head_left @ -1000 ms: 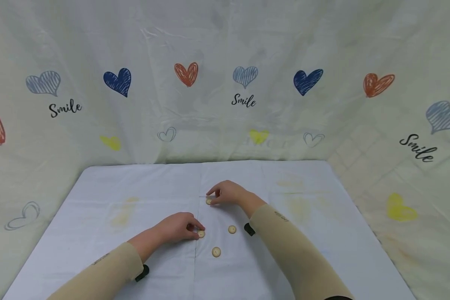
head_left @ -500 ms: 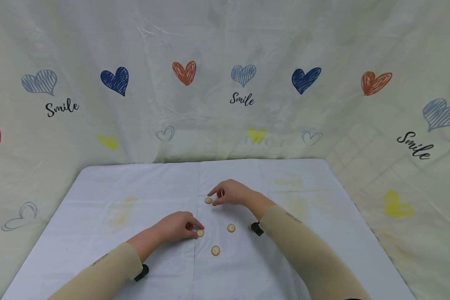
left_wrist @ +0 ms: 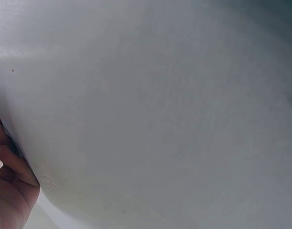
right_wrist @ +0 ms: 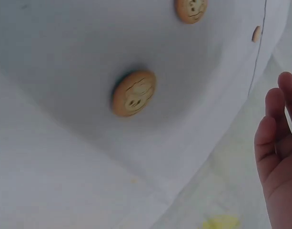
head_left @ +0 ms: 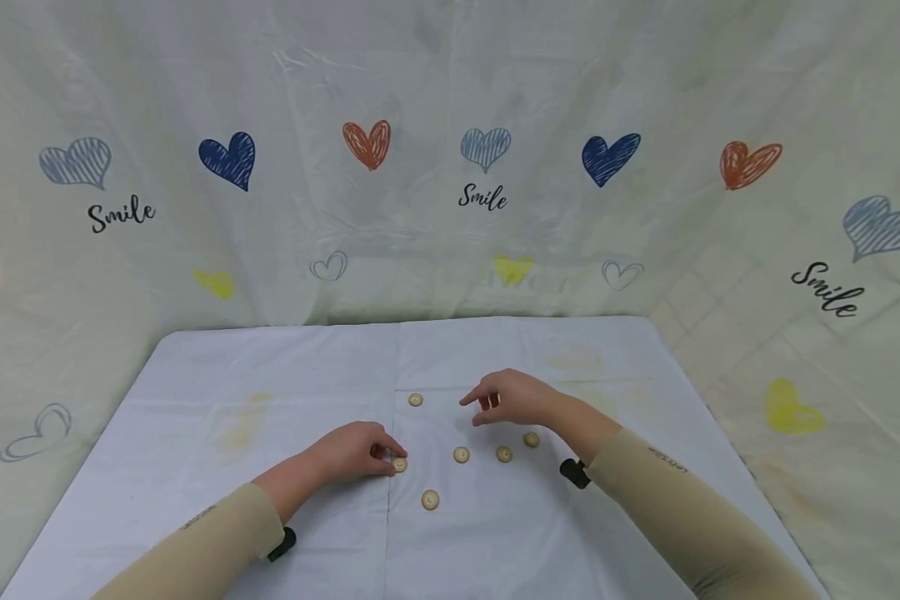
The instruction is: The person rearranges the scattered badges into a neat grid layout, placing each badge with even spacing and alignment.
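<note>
My left hand [head_left: 356,452] pinches a round tan disc [head_left: 400,465] at the table's middle, thumb and forefinger at its edge. My right hand [head_left: 521,398] hovers above the table with thumb and forefinger apart and nothing between them. Left of its fingertips lies another tan disc [head_left: 416,400]; below it are a pale disc [head_left: 504,454] and a disc by the wrist [head_left: 531,439]. Up close, in the right wrist view, a disc [right_wrist: 134,93] shows a light face with dark lines and two dark spots. The left wrist view shows part of the left hand [left_wrist: 12,186], its disc unseen.
More tan discs lie on the white tablecloth [head_left: 270,358]: a central disc [head_left: 461,455] and a nearer disc [head_left: 431,500]. Behind the table hangs a pale curtain [head_left: 420,67] printed with hearts and "Smile".
The right hand has drawn away from the far disc toward the right, leaving it on the cloth. Two discs by the right forearm have come into full view. The left hand stays put.
</note>
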The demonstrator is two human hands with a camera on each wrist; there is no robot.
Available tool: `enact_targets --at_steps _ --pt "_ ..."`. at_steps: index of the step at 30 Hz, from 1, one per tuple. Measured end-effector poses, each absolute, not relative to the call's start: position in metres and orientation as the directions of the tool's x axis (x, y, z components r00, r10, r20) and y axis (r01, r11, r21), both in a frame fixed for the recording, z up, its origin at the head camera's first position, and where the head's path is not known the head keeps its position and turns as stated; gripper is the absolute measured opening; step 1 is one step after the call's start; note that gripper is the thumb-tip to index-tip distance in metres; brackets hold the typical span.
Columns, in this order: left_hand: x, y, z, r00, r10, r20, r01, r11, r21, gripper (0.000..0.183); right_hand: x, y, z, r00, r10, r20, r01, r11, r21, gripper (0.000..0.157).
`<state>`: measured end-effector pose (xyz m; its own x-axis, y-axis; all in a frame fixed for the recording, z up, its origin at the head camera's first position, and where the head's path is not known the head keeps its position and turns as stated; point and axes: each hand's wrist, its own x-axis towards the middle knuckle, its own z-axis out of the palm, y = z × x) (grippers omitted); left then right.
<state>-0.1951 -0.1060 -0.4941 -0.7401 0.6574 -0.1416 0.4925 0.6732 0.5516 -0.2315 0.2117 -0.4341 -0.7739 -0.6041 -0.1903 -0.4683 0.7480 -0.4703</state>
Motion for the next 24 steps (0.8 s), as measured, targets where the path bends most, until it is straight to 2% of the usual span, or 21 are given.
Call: enact_targets --at_steps 13,24 --pt "-0.194 -0.104 -0.493 -0.744 0.651 -0.147 0.481 0.676 0.559 0.022 -0.197 0.293 -0.441 -0.834 -0.528 -0.162 -0.414 0.792 -0.448 0.033" --pt "-0.195 -0.107 -0.496 -0.749 0.645 -0.151 0.477 0.684 0.552 0.022 -0.195 0.304 -0.459 -0.849 -0.511 -0.137 -0.392 0.782 -0.484 0.033"
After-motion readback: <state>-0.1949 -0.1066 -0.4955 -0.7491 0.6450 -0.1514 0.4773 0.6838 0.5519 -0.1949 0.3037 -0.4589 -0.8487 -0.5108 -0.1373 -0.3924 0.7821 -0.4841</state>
